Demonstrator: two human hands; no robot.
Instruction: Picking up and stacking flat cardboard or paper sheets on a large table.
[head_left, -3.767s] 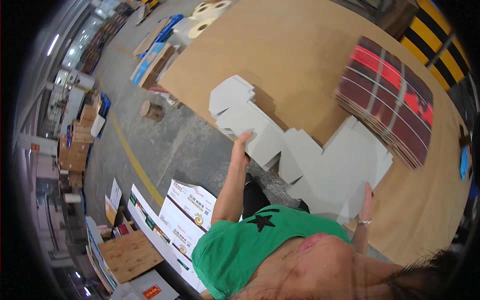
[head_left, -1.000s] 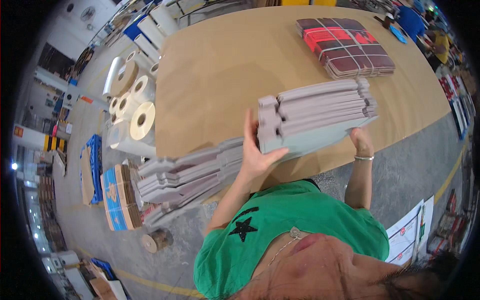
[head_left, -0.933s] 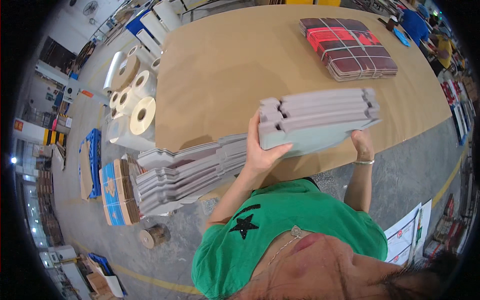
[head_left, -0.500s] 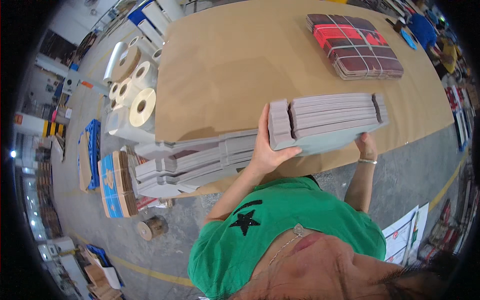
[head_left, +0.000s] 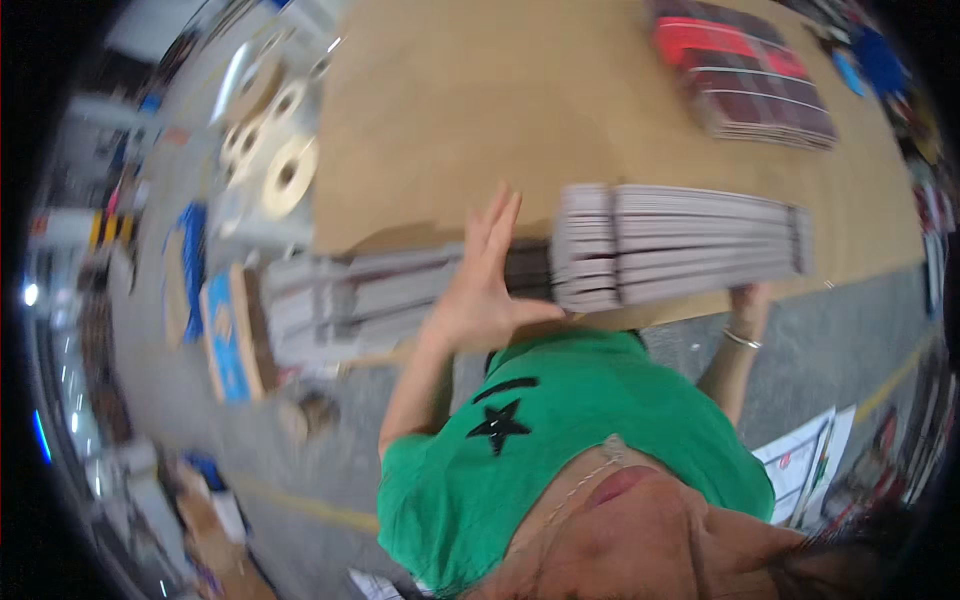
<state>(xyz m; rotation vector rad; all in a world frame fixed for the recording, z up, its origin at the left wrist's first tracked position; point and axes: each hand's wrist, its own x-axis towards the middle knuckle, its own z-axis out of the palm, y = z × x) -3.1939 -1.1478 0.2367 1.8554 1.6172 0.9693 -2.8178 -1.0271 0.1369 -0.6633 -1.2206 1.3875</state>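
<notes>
A bundle of grey folded cardboard pieces lies along the near edge of the brown-covered table, its layered edges facing up. Just off its left end, my left hand is open, fingers spread and thumb pointing toward the bundle's lower left corner. At the near right corner my right hand grips the bundle from below; its fingertips are hidden. Left of my left hand runs another row of similar grey cardboard, partly behind my wrist. A dark gap shows between the two. The picture is smeared by motion.
A strapped stack of dark and red printed cardboard sits at the table's far right. Rolls of film stand left of the table. A blue and brown carton bundle and a small spool are on the left.
My left hand has let go of the bundle's left end and moved left, its fingers spreading. The bundle has shifted right and turned, showing more of its layered edges. My right hand stays at its corner.
</notes>
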